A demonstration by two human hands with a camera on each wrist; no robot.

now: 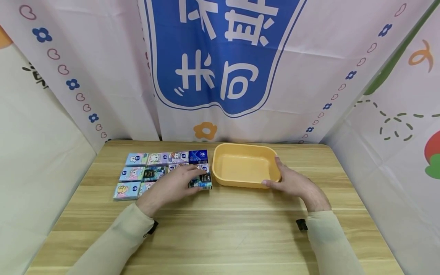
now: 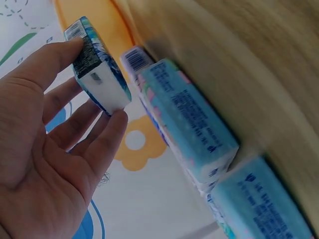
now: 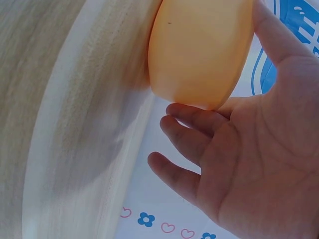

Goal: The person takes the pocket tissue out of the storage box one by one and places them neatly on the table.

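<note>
My left hand [image 1: 177,184] pinches a small dark, leafy-patterned tissue pack [image 1: 203,181] between thumb and fingertips. The left wrist view shows this pack tilted, lifted off the table, its white end toward the camera. Just right of it stands a yellow plastic bin [image 1: 245,184] with nothing in it. My right hand [image 1: 297,183] grips the bin's right end, thumb at the near corner and a finger at the far corner. In the right wrist view the other fingers curl loosely by the bin's wall [image 3: 199,55]. Part of the pack rows lies hidden under my left hand.
Tissue packs lie in rows on the left of the wooden table [image 1: 227,236], among them a light blue one [image 1: 126,191], another dark one [image 1: 154,173] and a deep blue one [image 1: 198,156]. A printed cloth [image 1: 295,91] hangs behind the table.
</note>
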